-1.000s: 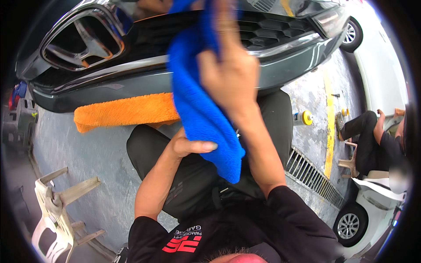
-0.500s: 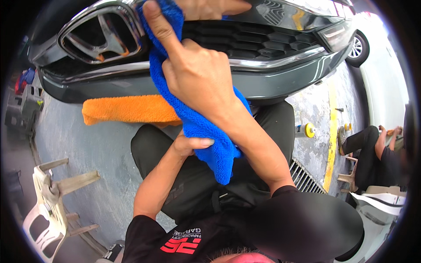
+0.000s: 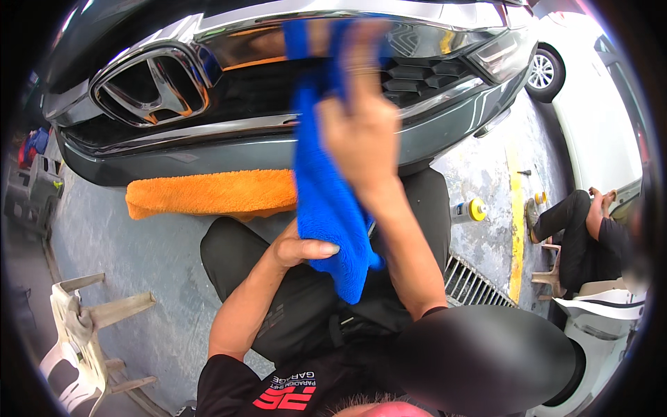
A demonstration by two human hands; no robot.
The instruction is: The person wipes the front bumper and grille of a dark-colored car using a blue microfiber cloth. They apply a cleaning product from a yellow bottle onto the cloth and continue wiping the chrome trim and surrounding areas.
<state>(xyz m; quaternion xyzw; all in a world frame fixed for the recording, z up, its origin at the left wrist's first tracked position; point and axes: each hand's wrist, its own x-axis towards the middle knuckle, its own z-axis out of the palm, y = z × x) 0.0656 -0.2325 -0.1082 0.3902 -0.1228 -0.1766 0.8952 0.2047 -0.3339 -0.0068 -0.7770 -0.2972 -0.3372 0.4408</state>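
Observation:
A long blue microfiber towel (image 3: 326, 187) runs from my lap up to the front of a dark grey car (image 3: 229, 154). My left hand (image 3: 300, 249) grips its lower part, thumb on top. Blurred by motion, my right hand (image 3: 361, 139) has hold of the upper part, one finger stretched up and pressing it to the glossy chrome trim (image 3: 250, 48) above the black honeycomb grille (image 3: 417, 75). The towel's upper end is smeared too. Left of my hands is the chrome emblem (image 3: 151, 87). An orange towel (image 3: 208, 194) lies below the bumper, beside the blue one.
A yellow-capped bottle (image 3: 470, 210) stands near a floor grate (image 3: 479, 281) on my right. Further right, a person (image 3: 590, 229) sits beside a white car (image 3: 597, 118). A beige plastic chair (image 3: 80, 333) lies tipped at left; a grey plastic stool (image 3: 31, 187) stands beyond it.
My right hand has swept right along the trim, away from the emblem, carrying the blue towel's upper end. My left hand keeps its grip slightly lower in view. The view has shifted a little.

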